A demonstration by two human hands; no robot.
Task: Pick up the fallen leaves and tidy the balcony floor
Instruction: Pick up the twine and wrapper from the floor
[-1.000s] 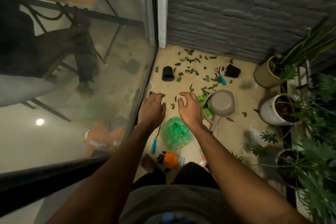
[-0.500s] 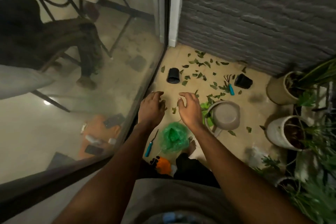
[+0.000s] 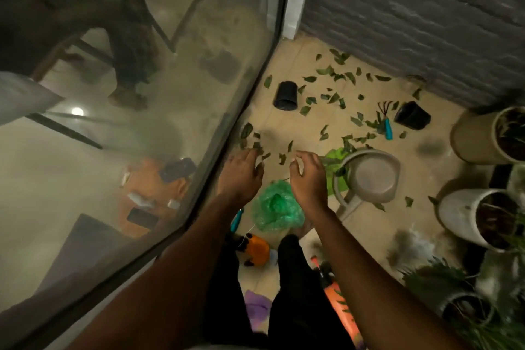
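Note:
Several green fallen leaves (image 3: 335,98) lie scattered over the beige balcony floor (image 3: 301,133), from the grey wall down to a cluster by the glass. My left hand (image 3: 241,175) reaches forward, its loose fingers over the leaves near the glass, holding nothing I can see. My right hand (image 3: 308,179) hovers beside it with fingers loosely curled and empty. A crumpled green plastic bag (image 3: 277,209) lies on the floor just below both hands.
A glass panel (image 3: 142,122) bounds the left. Two tipped black pots (image 3: 286,95) (image 3: 412,115), a blue-handled hand rake (image 3: 387,123), a grey watering can (image 3: 369,176) and potted plants (image 3: 483,219) crowd the middle and right. An orange object (image 3: 255,250) lies by my legs.
The view has tilted and moved closer to the floor. Both hands stay extended side by side and sit lower, nearer the leaves by the glass.

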